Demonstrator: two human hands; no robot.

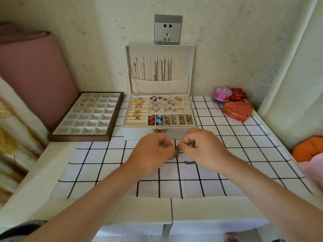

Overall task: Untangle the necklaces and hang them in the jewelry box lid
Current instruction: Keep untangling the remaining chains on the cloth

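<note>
Near the front of the bench [52, 172], just before the jewelry box [160, 132], both hands pinch a tangled necklace [175, 153]: left hand [151, 155] and right hand [203, 150] close together. Untangling looks underway. Next, I judge, it needs freeing, then lifting to a spare hook in the lid [189, 67], right of the chains [162, 69] already hung.

We saw the left hand [150, 154] and the right hand [204, 151], both bare. Just behind the fingers [187, 142] the knuckles showed as low rounded bumps, and the backs of the hands were smooth. Further back from the fingers, the left forearm [97, 198] and the right forearm [262, 186] were uncovered down to the lower edge. Far behind the left fingers we noticed a dark shape [22, 227] with a grey band; we could not tell if it was clothing.
</note>
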